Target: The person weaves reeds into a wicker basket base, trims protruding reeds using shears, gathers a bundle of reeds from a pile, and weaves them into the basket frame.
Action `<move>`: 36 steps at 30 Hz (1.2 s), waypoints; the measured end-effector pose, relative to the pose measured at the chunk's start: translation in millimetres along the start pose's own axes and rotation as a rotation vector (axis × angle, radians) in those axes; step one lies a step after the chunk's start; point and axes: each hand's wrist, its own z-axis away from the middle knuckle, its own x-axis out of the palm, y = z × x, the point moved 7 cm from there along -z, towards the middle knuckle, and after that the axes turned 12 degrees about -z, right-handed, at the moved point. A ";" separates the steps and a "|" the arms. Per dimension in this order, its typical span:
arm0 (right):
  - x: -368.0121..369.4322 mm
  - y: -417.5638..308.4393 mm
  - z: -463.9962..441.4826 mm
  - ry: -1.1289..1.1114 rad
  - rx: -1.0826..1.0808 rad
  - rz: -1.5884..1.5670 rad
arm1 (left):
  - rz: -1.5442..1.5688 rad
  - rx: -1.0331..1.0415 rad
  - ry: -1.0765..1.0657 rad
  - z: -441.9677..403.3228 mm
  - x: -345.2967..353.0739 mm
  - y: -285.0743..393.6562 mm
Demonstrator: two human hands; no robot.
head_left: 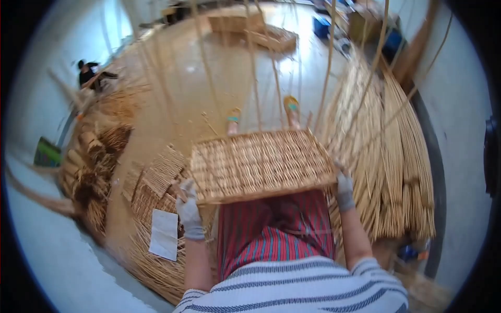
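A rectangular woven wicker panel (261, 161) is held in front of my lap, tilted so its flat weave faces up. Long thin canes rise from its edges and sweep past the camera, blurred. My left hand (189, 208), in a pale glove with bare fingertips, is closed on the panel's left near corner. On the opposite side, my right hand (343, 189), gloved likewise, grips the right near corner; its fingers are partly hidden behind the weave. Beneath the panel is a red striped cloth (276, 235) over my lap.
Long pale canes (386, 172) lie bundled at the right. Left are rolled cane bundles (91, 156), woven pieces (156, 177) and a white sheet (164, 235). A person (91, 74) sits by the far left wall. Wooden boxes (271, 37) stand ahead on the floor.
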 end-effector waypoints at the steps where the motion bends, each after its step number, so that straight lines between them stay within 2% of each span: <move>1: 0.0 -3.1 -1.8 0.029 -0.034 0.011 | -0.004 0.000 -0.035 -8.7 -1.6 0.9; 4: 6.4 -15.3 -5.2 0.130 -0.110 0.079 | 0.017 0.017 -0.092 -35.5 -1.0 11.4; 6: 25.4 -21.7 -9.3 0.194 -0.042 0.146 | 0.036 0.008 -0.139 -49.5 2.6 23.0; 10: 54.1 -19.6 -37.0 -0.032 -0.270 0.172 | 0.181 -0.058 -0.294 -115.4 29.9 -22.2; 12: 82.5 -13.4 -52.9 -0.028 -0.295 0.158 | 0.208 -0.084 -0.277 -151.0 44.4 -44.3; 13: 75.0 5.8 -64.8 0.014 -0.100 0.077 | 0.200 -0.087 -0.272 -160.9 50.9 -59.7; 15: 52.4 46.9 -92.3 -0.044 -0.075 0.137 | 0.158 -0.148 -0.333 -197.9 53.5 -122.7; 16: 44.0 58.7 -90.4 -0.075 -0.062 0.379 | 0.192 -0.121 -0.318 -205.7 47.4 -140.0; 17: 53.6 50.8 -78.9 -0.162 -0.203 0.451 | 0.230 -0.087 -0.304 -205.6 48.7 -150.6; 18: 61.9 38.0 -62.0 -0.252 -0.340 0.522 | 0.143 -0.189 -0.333 -178.6 48.1 -127.5; 19: 49.6 58.6 -75.2 -0.236 -0.043 0.297 | 0.145 -0.224 -0.311 -187.2 50.0 -135.3; 20: 58.1 55.4 -73.0 -0.210 0.052 0.227 | 0.153 -0.245 -0.296 -199.3 46.8 -140.1; 22: 61.2 54.0 -71.3 -0.196 0.093 0.182 | 0.131 -0.245 -0.319 -210.1 44.1 -154.5; 24: 57.9 56.9 -70.5 -0.185 0.120 0.147 | 0.010 -0.198 -0.252 -214.3 38.5 -152.8; 25: 53.5 60.5 -69.8 -0.185 0.124 0.132 | -0.014 -0.138 -0.158 -209.5 38.1 -143.7; 26: 47.1 64.6 -68.2 -0.189 0.197 0.092 | -0.272 0.004 -0.011 -204.8 29.9 -125.3; 27: 42.1 67.4 -69.5 -0.208 0.175 0.108 | -0.526 0.141 0.141 -198.0 23.9 -107.0; 28: 39.3 67.7 -71.9 -0.227 0.154 0.126 | -0.446 0.382 0.351 -183.4 21.5 -84.3; 29: 43.7 56.0 -71.9 -0.310 0.049 0.379 | -0.483 0.521 0.378 -155.0 34.9 -42.4; 30: 58.3 39.0 -66.0 -0.361 -0.055 0.491 | -0.524 0.654 0.405 -110.6 51.9 13.2; 31: 74.7 24.9 -59.7 -0.419 -0.158 0.602 | -0.559 0.762 0.299 -64.6 82.0 57.7; 32: 76.5 25.3 -58.6 -0.432 -0.123 0.468 | -0.594 0.865 0.196 -26.7 111.7 87.1; 33: 80.6 27.5 -56.7 -0.424 -0.108 0.497 | -0.665 0.929 -0.080 -10.7 145.2 83.7; 35: 89.1 28.5 -57.8 -0.393 -0.047 0.507 | -0.946 1.208 -0.297 42.8 207.8 97.2; 36: 95.7 28.1 -64.1 -0.390 -0.079 0.502 | -0.923 1.268 -0.404 50.0 235.8 97.0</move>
